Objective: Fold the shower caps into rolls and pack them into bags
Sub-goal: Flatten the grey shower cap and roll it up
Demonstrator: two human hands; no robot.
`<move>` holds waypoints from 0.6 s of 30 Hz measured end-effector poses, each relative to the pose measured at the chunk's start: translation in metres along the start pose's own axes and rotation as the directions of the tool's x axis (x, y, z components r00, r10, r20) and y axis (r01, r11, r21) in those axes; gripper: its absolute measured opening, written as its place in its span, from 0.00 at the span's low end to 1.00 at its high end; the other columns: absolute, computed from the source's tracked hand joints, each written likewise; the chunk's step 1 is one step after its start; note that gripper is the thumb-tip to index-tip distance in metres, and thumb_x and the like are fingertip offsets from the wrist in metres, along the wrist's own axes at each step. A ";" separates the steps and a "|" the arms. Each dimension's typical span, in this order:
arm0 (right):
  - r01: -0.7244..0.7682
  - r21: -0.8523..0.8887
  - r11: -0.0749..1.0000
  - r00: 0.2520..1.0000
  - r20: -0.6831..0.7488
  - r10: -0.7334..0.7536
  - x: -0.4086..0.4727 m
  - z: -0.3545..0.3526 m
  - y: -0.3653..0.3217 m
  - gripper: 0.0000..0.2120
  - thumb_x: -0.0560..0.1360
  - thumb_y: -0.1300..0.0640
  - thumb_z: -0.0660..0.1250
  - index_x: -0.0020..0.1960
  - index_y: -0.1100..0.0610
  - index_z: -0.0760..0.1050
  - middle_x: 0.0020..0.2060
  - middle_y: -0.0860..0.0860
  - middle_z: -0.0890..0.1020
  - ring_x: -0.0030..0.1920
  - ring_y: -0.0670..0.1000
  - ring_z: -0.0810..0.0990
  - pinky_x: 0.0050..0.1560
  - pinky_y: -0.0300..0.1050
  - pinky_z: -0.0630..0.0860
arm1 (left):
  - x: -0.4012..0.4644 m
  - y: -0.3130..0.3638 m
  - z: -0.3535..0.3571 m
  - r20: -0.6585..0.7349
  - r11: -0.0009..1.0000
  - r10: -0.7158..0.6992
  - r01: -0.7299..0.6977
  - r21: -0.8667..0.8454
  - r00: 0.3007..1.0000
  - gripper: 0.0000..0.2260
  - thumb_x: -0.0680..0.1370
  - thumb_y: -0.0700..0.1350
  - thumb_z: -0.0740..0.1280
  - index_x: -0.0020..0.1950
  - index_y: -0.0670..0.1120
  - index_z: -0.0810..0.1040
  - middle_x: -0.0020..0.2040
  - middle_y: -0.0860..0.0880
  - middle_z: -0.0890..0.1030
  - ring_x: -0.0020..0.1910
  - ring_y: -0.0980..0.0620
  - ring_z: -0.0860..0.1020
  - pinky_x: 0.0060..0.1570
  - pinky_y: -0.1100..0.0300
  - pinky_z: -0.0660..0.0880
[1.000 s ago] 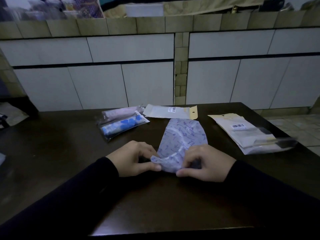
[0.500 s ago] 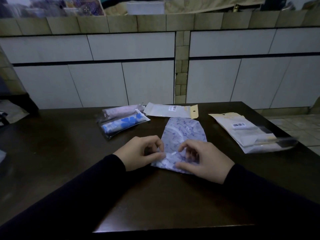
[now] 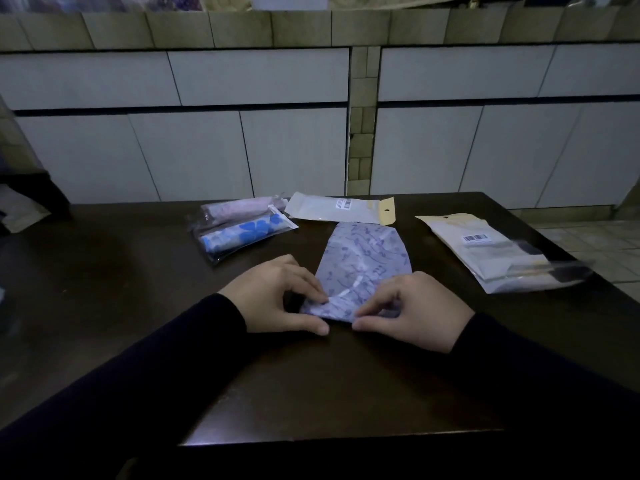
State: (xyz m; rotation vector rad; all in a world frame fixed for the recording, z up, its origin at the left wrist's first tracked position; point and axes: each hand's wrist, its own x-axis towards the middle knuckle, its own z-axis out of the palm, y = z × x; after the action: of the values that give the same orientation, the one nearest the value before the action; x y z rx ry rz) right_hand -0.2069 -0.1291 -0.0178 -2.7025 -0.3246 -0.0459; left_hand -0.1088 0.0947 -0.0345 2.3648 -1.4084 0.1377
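A pale lilac shower cap (image 3: 367, 261) with a darker printed pattern lies flattened on the dark counter (image 3: 121, 271), its far end pointing away from the person and its near edge turned up into a narrow fold. The left hand (image 3: 277, 296) pinches the left end of that fold: its grip is closed, the thumb lying along the near side and the fingertips pressing down on top of the plastic. The right hand (image 3: 415, 306) takes the right end in the same way, thumb low and fingers curled over the cap, so its grip is closed on it too. Both arms wear dark sleeves (image 3: 173, 358).

Beyond the left hand, two filled bags lie side by side and touching: the nearer holds a rolled blue-flowered cap (image 3: 242, 233), the farther a rolled pink cap (image 3: 239, 209). Just past the cap's far end lies a flat empty bag (image 3: 332, 209) with a barcode label and a yellowish hang tab. To the right, well apart from the hands, a small stack of empty bags (image 3: 491, 254) rests near the counter's edge. White panelled cabinets (image 3: 207, 133) stand behind the counter.
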 end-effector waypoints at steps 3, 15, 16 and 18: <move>0.042 -0.054 0.998 0.999 0.001 -0.042 0.001 -0.002 0.002 0.12 0.73 0.42 0.68 0.53 0.44 0.81 0.43 0.40 0.83 0.44 0.38 0.79 0.50 0.38 0.78 | 0.002 0.000 0.000 0.010 1.000 0.015 -0.015 -0.006 1.000 0.23 0.67 0.68 0.67 0.54 0.56 0.82 0.54 0.63 0.78 0.53 0.60 0.72 0.49 0.57 0.75; 0.276 -0.314 0.908 0.948 -0.067 -0.311 -0.003 0.001 0.023 0.21 0.76 0.39 0.53 0.48 0.49 0.82 0.39 0.44 0.79 0.38 0.42 0.76 0.37 0.34 0.75 | 0.003 0.004 -0.001 -0.060 0.984 0.156 -0.150 0.095 0.986 0.10 0.78 0.53 0.63 0.53 0.50 0.80 0.44 0.51 0.80 0.44 0.54 0.78 0.44 0.58 0.77; 0.269 -0.342 0.900 0.942 -0.102 -0.321 -0.003 0.002 0.023 0.21 0.76 0.40 0.54 0.46 0.49 0.82 0.37 0.43 0.79 0.36 0.42 0.75 0.35 0.33 0.73 | 0.003 0.005 -0.001 -0.059 0.982 0.170 -0.164 0.095 0.984 0.10 0.78 0.52 0.63 0.53 0.49 0.80 0.45 0.51 0.80 0.44 0.54 0.78 0.45 0.60 0.76; 0.215 -0.350 0.912 0.954 -0.126 -0.273 -0.002 0.001 0.020 0.19 0.77 0.40 0.56 0.47 0.48 0.82 0.37 0.43 0.79 0.37 0.41 0.74 0.37 0.31 0.69 | 0.003 0.006 0.001 -0.048 0.978 0.189 -0.184 0.098 0.981 0.10 0.78 0.51 0.62 0.51 0.48 0.80 0.45 0.51 0.81 0.45 0.54 0.78 0.48 0.63 0.74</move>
State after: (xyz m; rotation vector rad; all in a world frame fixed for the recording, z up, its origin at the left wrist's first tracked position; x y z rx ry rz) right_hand -0.2040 -0.1463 -0.0271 -2.9426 -0.6539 -0.4448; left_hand -0.1127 0.0888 -0.0328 2.2775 -1.6278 0.3254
